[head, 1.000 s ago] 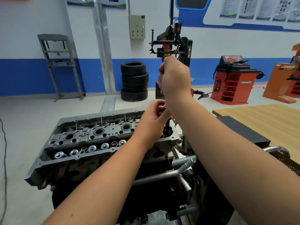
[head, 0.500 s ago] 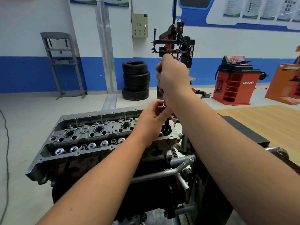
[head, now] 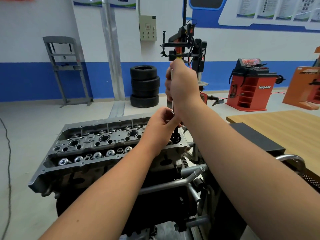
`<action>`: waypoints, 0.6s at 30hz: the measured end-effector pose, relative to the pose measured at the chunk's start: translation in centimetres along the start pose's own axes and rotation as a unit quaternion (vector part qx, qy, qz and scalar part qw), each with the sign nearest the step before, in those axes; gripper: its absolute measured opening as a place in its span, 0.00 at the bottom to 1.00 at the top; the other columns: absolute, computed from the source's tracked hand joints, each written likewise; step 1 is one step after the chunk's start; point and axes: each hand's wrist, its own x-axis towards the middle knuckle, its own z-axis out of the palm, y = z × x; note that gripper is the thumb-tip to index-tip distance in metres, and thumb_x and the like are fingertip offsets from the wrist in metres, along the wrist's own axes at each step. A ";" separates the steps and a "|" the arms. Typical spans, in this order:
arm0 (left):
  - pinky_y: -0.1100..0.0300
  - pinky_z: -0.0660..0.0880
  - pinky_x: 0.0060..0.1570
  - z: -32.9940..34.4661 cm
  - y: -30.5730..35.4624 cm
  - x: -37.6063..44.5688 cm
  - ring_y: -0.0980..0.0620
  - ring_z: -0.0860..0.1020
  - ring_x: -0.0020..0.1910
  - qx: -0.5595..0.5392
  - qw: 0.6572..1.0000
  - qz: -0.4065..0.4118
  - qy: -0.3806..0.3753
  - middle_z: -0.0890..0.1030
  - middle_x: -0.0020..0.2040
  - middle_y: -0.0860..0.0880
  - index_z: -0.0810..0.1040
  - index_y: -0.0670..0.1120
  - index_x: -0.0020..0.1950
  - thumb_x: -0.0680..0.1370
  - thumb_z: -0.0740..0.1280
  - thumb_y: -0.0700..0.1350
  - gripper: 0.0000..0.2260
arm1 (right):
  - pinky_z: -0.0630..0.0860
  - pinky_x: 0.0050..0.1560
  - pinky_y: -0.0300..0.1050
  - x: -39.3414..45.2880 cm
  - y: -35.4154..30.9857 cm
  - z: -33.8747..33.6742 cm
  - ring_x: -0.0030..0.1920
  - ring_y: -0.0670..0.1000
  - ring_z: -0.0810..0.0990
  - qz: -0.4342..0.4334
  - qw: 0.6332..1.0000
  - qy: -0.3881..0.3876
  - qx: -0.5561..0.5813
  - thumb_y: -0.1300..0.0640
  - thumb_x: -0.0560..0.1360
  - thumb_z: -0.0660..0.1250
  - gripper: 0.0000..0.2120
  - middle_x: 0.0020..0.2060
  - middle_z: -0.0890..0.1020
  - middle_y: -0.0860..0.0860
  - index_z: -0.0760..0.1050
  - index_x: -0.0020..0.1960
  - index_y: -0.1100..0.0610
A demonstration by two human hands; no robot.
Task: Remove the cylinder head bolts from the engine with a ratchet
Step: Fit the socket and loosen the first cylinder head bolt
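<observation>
Right hand [head: 183, 87] had its grip wrapped around the ratchet [head: 170, 94], tool standing near vertical over the right end of the cylinder head [head: 97, 144], roughly 3 o'clock on the casting. Left hand [head: 161, 126] pinched the lower shaft just above the head, fingers curled on it, steadying. A dark bolt [head: 176, 135] or socket end showed right below the left fingers, at or just out of its bore; couldn't tell which.

Risks from here:
- Bolt drops off the socket if it's only hanging loose on the drive. Falls back into the bore or down past the engine stand [head: 194, 172] at 5 o'clock.
- Tool tilts while still partly in the bore, and bolt threads drag on the aluminium.
- Left fingers sit right next to the joint; slip or sudden release pinches them.
- Long vertical lever with a high grip: any side load rocks the socket off the bolt head.

Hard to read:
- Ratchet head and handle mostly buried in the right fist; only a sliver of metal showed at the left edge of the hand.
- Socket-to-bolt joint covered by left hand.
- Other bolt holes along the head: couldn't tell which still held bolts.
- Wooden desk [head: 277, 129] at 3 o'clock was cut off by frame edge.
</observation>
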 end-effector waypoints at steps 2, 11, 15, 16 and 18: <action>0.50 0.78 0.48 -0.2 0.0 -0.1 0.52 0.84 0.47 -0.025 1.000 0.004 -0.014 0.85 0.45 0.57 0.80 0.55 0.54 0.82 0.67 0.56 0.07 | 0.56 0.29 0.43 0.6 -0.3 -0.9 0.25 0.50 0.57 0.051 0.992 -0.095 0.068 0.53 0.76 0.57 0.18 0.23 0.63 0.47 0.66 0.28 0.52; 0.58 0.76 0.49 0.1 0.0 0.3 0.62 0.82 0.45 0.022 1.000 0.015 -0.011 0.85 0.46 0.59 0.80 0.57 0.54 0.84 0.66 0.53 0.03 | 0.64 0.33 0.47 -0.4 0.6 -0.2 0.30 0.50 0.67 -0.027 0.997 0.055 0.045 0.50 0.80 0.62 0.15 0.28 0.70 0.50 0.71 0.37 0.55; 0.55 0.75 0.45 0.1 0.2 0.0 0.58 0.77 0.39 0.029 0.999 0.011 -0.009 0.83 0.40 0.58 0.78 0.54 0.53 0.83 0.68 0.53 0.04 | 0.61 0.30 0.44 -0.3 0.3 0.2 0.26 0.48 0.63 -0.038 0.997 0.054 0.030 0.54 0.79 0.58 0.17 0.24 0.67 0.48 0.69 0.32 0.54; 0.55 0.76 0.47 0.0 0.1 0.0 0.57 0.79 0.41 0.018 1.000 0.007 -0.015 0.83 0.41 0.59 0.78 0.54 0.54 0.83 0.67 0.54 0.05 | 0.59 0.29 0.43 -0.1 0.2 -0.1 0.24 0.48 0.61 -0.021 0.998 0.006 0.051 0.55 0.78 0.57 0.18 0.23 0.65 0.48 0.68 0.30 0.54; 0.61 0.76 0.49 -0.1 0.1 -0.1 0.57 0.83 0.46 -0.005 0.999 0.003 -0.040 0.84 0.44 0.60 0.77 0.56 0.57 0.85 0.63 0.53 0.04 | 0.56 0.27 0.41 0.5 -0.3 -1.3 0.24 0.49 0.57 0.034 0.988 -0.115 0.101 0.53 0.79 0.56 0.20 0.22 0.63 0.47 0.67 0.28 0.53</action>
